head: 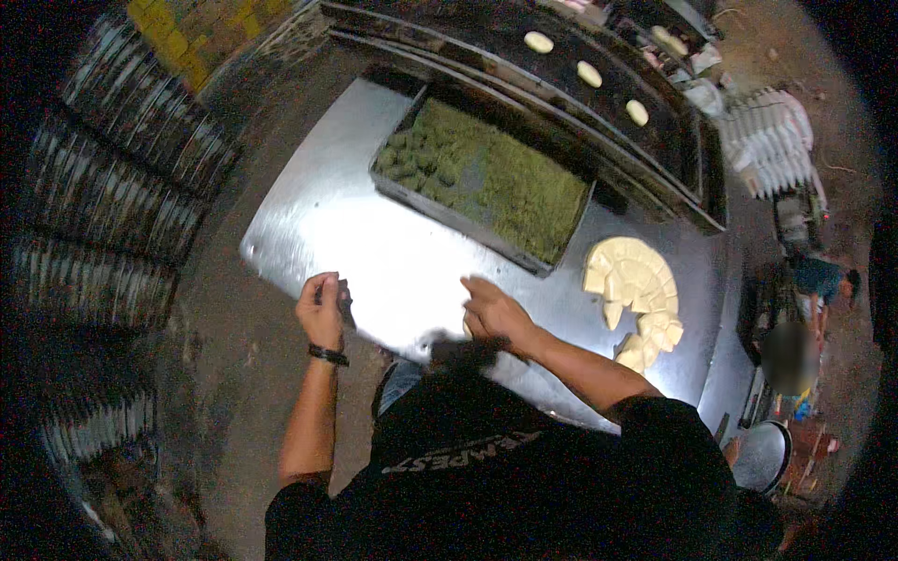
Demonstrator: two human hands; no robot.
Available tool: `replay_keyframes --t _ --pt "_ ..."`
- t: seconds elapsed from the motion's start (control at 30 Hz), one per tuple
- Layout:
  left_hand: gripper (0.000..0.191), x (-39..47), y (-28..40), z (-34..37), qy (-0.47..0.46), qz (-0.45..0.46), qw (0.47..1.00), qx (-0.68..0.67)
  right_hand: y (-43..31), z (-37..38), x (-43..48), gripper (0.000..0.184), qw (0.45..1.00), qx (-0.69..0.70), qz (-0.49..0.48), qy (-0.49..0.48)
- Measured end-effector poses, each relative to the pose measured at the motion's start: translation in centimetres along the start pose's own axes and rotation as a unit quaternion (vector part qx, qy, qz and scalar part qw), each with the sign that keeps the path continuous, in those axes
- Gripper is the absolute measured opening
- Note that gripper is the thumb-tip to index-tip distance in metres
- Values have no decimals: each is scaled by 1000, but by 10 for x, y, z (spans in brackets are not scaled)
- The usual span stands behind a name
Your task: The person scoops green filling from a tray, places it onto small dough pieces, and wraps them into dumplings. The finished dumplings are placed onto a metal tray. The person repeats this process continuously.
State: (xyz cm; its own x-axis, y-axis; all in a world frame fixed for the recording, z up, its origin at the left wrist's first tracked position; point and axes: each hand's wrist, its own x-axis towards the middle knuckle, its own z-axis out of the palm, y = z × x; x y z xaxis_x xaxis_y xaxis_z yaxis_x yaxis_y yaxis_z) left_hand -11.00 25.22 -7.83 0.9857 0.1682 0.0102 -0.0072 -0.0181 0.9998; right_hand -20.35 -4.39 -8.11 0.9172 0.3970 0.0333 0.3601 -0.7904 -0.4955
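Note:
Over the near left edge of a shiny metal table (302,210) is my left hand (321,305), its fingers curled; whether they hold anything is hidden. My right hand (497,314) hovers over the tabletop with bent fingers. A pale bit shows under it, too blurred to tell whether it is held. Beyond my hands, a rectangular metal tray (456,230) holds a green crumbly filling (519,189), with several rounded lumps (407,158) at its left end. Right of the tray, cut pieces of pale yellow dough (635,270) lie in a curved cluster.
Behind the table runs a dark, raised-edge surface (491,35) bearing three oval dough pieces (588,73). Stacked trays (133,154) line the left side. At the right are a round metal pan (761,456), white stacked items (768,140) and another person (817,277).

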Motion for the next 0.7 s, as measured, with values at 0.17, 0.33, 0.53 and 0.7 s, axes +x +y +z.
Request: replay_keyframes --t 0.17,0.33,0.53,0.7 --pt "8 63 -44 1 -46 2 998 -32 -22 -63 28 26 962 38 104 -251" --pt "6 97 -93 -19 -126 161 971 124 -30 -176 144 40 967 64 77 -235" --pt "2 95 -22 -5 -170 179 950 193 44 -321 301 32 935 -172 -12 311" --pt "5 104 -28 1 -212 208 943 151 202 -284 342 23 916 -308 216 142"
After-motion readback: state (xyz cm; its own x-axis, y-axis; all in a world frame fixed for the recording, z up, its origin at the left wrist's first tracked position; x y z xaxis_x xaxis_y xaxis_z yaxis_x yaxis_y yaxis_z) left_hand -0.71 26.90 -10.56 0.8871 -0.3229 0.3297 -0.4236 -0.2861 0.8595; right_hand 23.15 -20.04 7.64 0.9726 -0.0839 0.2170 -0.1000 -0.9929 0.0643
